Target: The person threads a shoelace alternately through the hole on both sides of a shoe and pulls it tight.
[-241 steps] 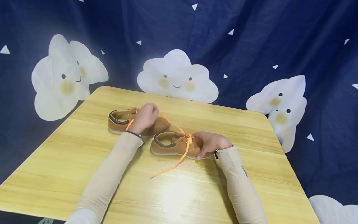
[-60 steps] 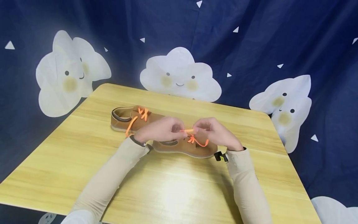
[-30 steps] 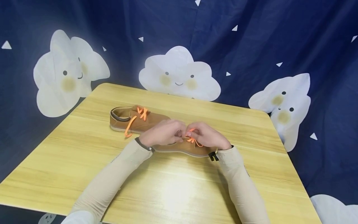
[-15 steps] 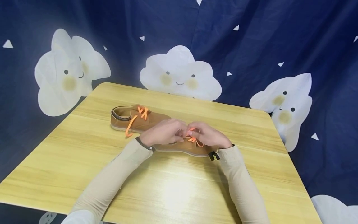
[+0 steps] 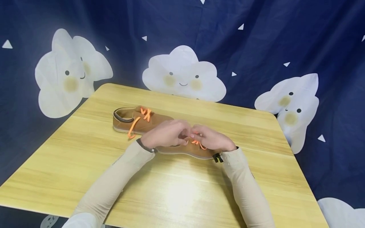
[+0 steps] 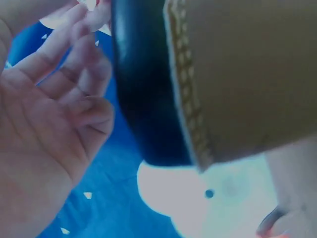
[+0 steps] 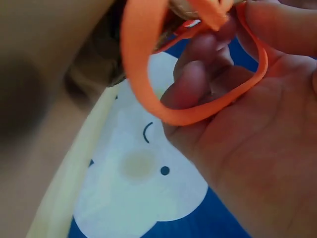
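A brown shoe (image 5: 189,152) stands on the table, toe to the right, partly hidden by both hands. Its orange shoelace (image 5: 196,142) is tied at the throat. My right hand (image 5: 212,138) pinches this shoelace above the shoe; in the right wrist view a loop of the shoelace (image 7: 141,64) hangs across its curled fingers. My left hand (image 5: 166,133) meets it over the shoe opening, its fingertips bent at the shoelace. In the left wrist view the left hand (image 6: 44,129) has loosely curled fingers beside the shoe's dark-edged heel (image 6: 143,89); the fingertips are mostly hidden.
A second brown shoe (image 5: 158,119) stands just behind, toe to the right, its orange shoelace (image 5: 147,115) crossed on top with one end hanging to the table. The wooden table (image 5: 176,183) has a dark blue curtain (image 5: 125,28) with white clouds behind it.
Earlier the left hand was over the rear shoe and the right held the front shoe's toe. Both hands then came together at the front shoe's lace, and lately have shifted only slightly.
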`<state>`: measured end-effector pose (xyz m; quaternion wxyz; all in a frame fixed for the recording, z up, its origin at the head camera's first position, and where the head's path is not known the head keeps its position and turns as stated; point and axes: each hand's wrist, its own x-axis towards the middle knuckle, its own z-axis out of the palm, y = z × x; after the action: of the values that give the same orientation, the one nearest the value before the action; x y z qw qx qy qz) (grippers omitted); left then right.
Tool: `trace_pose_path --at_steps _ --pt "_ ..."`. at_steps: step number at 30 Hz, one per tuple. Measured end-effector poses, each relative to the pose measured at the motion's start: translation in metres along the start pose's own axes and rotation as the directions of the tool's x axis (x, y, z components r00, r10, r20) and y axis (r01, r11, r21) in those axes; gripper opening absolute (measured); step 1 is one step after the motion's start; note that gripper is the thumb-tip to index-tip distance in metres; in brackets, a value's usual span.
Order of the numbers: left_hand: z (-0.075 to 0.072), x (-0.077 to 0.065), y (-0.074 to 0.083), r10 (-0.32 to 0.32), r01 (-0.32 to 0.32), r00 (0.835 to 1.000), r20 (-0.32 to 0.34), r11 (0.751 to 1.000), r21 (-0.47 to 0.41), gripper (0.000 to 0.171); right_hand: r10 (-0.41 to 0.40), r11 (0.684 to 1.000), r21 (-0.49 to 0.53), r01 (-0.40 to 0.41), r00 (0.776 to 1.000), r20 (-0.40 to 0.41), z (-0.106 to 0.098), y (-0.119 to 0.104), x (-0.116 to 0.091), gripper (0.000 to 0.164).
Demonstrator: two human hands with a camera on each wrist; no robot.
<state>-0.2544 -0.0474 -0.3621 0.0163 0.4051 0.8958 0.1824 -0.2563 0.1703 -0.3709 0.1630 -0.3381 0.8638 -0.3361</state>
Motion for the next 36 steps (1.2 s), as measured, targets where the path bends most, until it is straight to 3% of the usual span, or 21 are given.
trace_pose_path --at_steps 5,9,13,17,18,20,22,24,26,29,36 --pt "0.003 -0.002 0.009 0.114 -0.111 0.993 -0.016 0.983 0.147 0.019 0.049 0.998 -0.030 -0.049 0.999 0.000 0.002 -0.006 -0.002 0.015" --pt "0.007 -0.004 0.012 0.201 -0.190 0.979 -0.036 0.961 0.201 0.027 0.079 0.996 -0.044 -0.078 0.997 0.020 0.003 -0.007 -0.001 0.019" --pt "0.007 -0.005 0.012 0.219 -0.197 0.973 -0.073 0.953 0.230 0.024 0.033 0.998 -0.049 -0.032 0.999 0.019 0.001 -0.003 -0.001 0.023" --pt "0.006 -0.005 0.012 0.243 -0.220 0.966 -0.085 0.950 0.221 0.021 -0.041 0.998 -0.057 0.037 0.996 -0.076 -0.008 0.004 -0.006 0.017" --pt "0.005 -0.005 0.013 0.250 -0.228 0.965 -0.083 0.951 0.210 0.019 -0.043 0.998 -0.059 0.038 0.994 -0.100 -0.010 0.006 -0.008 0.024" --pt "0.002 -0.006 0.014 0.262 -0.244 0.962 -0.074 0.951 0.191 0.017 -0.008 0.998 -0.066 0.001 0.995 -0.103 -0.013 0.010 -0.012 0.054" --pt "0.000 -0.007 0.016 0.266 -0.253 0.962 -0.061 0.952 0.171 0.016 0.061 0.996 -0.067 -0.064 0.997 -0.048 -0.012 0.016 -0.014 0.088" --pt "-0.003 -0.008 0.018 0.269 -0.258 0.962 -0.051 0.953 0.160 0.020 0.089 0.994 -0.068 -0.086 0.995 0.038 -0.007 0.022 -0.011 0.099" --pt "-0.005 -0.010 0.021 0.272 -0.265 0.962 -0.037 0.955 0.137 0.021 0.101 0.993 -0.069 -0.094 0.989 0.108 -0.001 0.027 -0.007 0.090" --pt "-0.011 -0.015 0.025 0.283 -0.280 0.959 -0.014 0.954 0.107 0.019 0.099 0.994 -0.064 -0.091 0.985 0.140 0.003 0.030 0.000 0.066" --pt "-0.032 -0.033 0.043 0.330 -0.330 0.944 0.024 0.942 0.053 0.013 0.175 0.981 -0.106 -0.163 0.978 0.115 0.003 0.027 0.000 0.059"
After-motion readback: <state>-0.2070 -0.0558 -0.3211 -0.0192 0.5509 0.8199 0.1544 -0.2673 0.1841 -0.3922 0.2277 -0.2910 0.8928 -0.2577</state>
